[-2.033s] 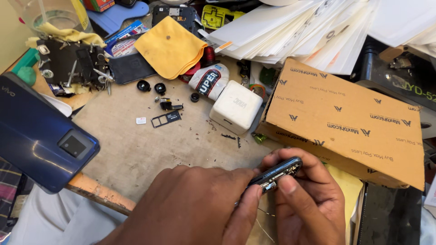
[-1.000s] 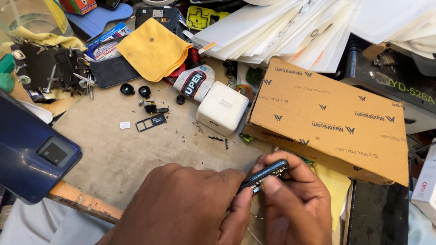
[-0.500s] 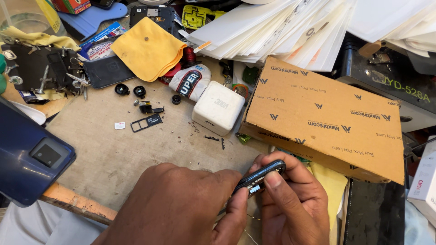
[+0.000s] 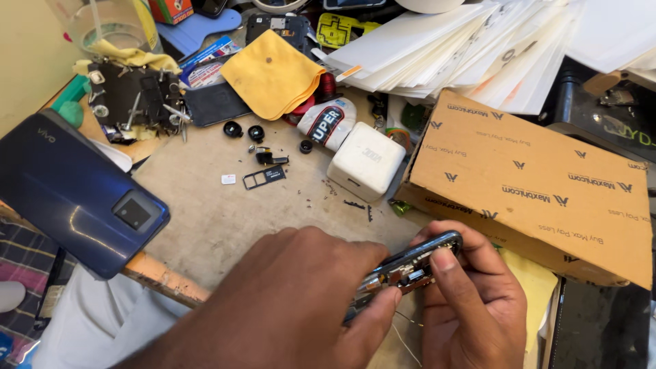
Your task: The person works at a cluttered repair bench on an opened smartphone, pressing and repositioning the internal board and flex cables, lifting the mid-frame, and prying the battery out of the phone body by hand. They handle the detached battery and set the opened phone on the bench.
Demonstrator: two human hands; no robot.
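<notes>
Opened dark phone frame with exposed metal internals [image 4: 408,268] lay near the front edge, its long axis rising from lower left to upper right. Left hand [image 4: 287,307] pinched its lower end; right hand [image 4: 471,301] gripped the upper end, just before the brown cardboard box [image 4: 540,184].

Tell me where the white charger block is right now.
In the head view, the white charger block sits mid-table, just left of the cardboard box, beyond both hands.
</notes>
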